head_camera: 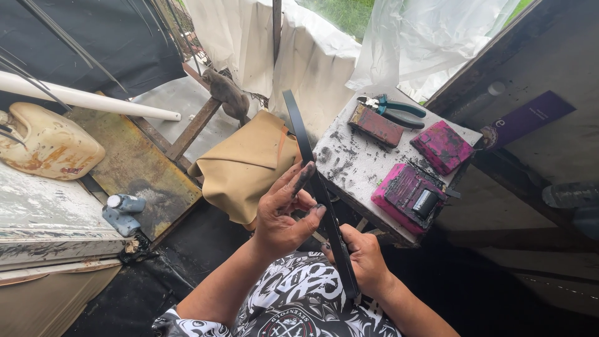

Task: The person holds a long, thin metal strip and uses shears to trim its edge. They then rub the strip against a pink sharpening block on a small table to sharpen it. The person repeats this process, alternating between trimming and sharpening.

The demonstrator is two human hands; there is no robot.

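- At the near centre of the head view, a long, thin, dark flat strip (320, 190) runs from the person's lap up and away toward the far middle, seen edge-on and tilted.
- The left hand (284, 215) is on the left face of the strip about midway along; its dark-stained fingers (304, 176) are loosely curled, the thumb pressed to the strip's edge.
- The right hand (365, 259) grips the strip nearer its low end, fingers wrapped shut around it from the right.
- Just right of the strip stands a small white, soot-flecked surface (355, 163).
- On it lie a magenta-stained rectangular block with a dark roller (410, 196) at the near edge, a second magenta block (442, 147) farther right, a reddish-brown block (375, 125) and teal-handled pliers (393, 109) at the far side.
- Left of the strip a tan folded cloth (243, 165) is draped; beyond it, far left, sit a cream plastic jug (50, 145) and a white pipe (87, 98).
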